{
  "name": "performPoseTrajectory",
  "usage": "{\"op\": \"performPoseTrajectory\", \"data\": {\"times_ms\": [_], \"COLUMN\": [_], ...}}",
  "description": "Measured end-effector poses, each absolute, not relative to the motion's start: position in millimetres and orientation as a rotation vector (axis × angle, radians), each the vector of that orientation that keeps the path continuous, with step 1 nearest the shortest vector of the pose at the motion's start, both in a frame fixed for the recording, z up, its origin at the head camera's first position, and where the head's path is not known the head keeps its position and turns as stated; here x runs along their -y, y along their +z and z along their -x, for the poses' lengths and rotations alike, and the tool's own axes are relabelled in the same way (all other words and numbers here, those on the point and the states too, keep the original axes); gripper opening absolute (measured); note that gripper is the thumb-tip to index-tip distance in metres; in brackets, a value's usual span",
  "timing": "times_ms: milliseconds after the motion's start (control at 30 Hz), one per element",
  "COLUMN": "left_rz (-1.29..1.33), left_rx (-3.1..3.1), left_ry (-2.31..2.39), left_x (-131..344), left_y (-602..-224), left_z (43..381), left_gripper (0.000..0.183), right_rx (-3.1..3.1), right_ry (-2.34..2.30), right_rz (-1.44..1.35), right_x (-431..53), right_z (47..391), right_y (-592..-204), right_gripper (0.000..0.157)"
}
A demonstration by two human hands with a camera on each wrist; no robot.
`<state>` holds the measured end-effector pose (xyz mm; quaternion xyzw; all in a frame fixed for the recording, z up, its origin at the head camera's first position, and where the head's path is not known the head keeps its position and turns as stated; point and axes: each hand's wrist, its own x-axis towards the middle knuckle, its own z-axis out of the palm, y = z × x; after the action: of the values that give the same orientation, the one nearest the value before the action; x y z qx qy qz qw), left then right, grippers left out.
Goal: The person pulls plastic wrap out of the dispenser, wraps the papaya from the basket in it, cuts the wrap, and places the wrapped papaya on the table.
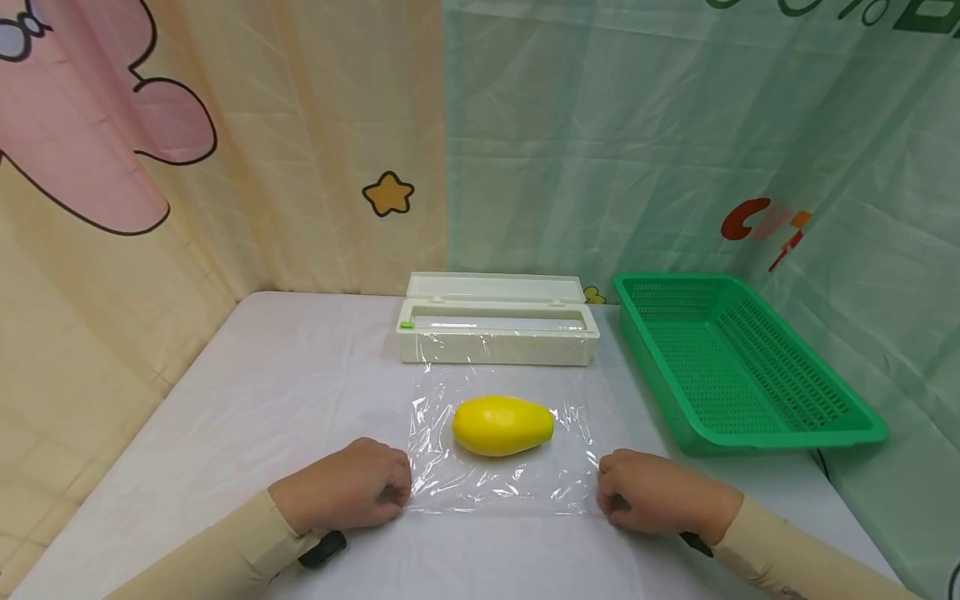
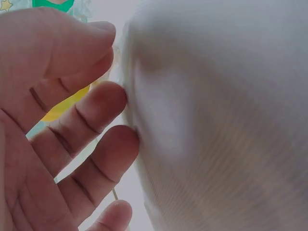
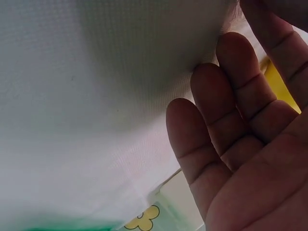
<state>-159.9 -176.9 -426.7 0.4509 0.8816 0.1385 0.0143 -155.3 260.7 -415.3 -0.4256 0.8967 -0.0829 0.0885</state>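
Observation:
A yellow papaya (image 1: 502,426) lies on its side on a sheet of clear cling film (image 1: 517,492) spread over the table. The film runs back to a white cling film dispenser (image 1: 498,347) whose lid stands raised, with the roll inside. At the sheet's near left corner, my left hand (image 1: 352,485) pinches its edge. The near right corner is pinched by my right hand (image 1: 660,493). In the left wrist view the thumb and index finger of the left hand (image 2: 62,106) come together. The right hand (image 3: 255,125) shows curled fingers against the tablecloth, its thumb tip out of view.
A green plastic basket (image 1: 697,442) stands at the right side of the table. The white tablecloth (image 1: 300,375) extends around the film. Printed curtains (image 1: 337,125) hang behind and beside the table. A small green slider (image 1: 407,325) sits at the dispenser's left end.

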Motion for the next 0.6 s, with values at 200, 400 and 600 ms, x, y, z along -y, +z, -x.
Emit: {"op": "performPoseTrajectory", "data": {"times_ms": [200,400,600], "left_rz": [-1.330,-1.268,-1.239], "left_rx": [-2.707,-2.675,-2.669], "left_ry": [0.564,0.579,0.604], "left_x": [178.3,180.2,185.9], "left_y": [-425.2,-419.4,-413.5], "left_z": [161.1,161.8,163.8], "left_gripper": [0.027,0.027,0.023], "right_rx": [-2.655,-2.673,-2.697], "right_ry": [-0.347,-0.460,-0.516], "right_rz": [1.259,1.227,1.191], "right_x": [-264.3,-270.4,-275.2], "right_z": [156.3,159.3,161.8], "right_y": [-411.9,-408.3,-401.0], "right_gripper": [0.020,0.018,0.020]}}
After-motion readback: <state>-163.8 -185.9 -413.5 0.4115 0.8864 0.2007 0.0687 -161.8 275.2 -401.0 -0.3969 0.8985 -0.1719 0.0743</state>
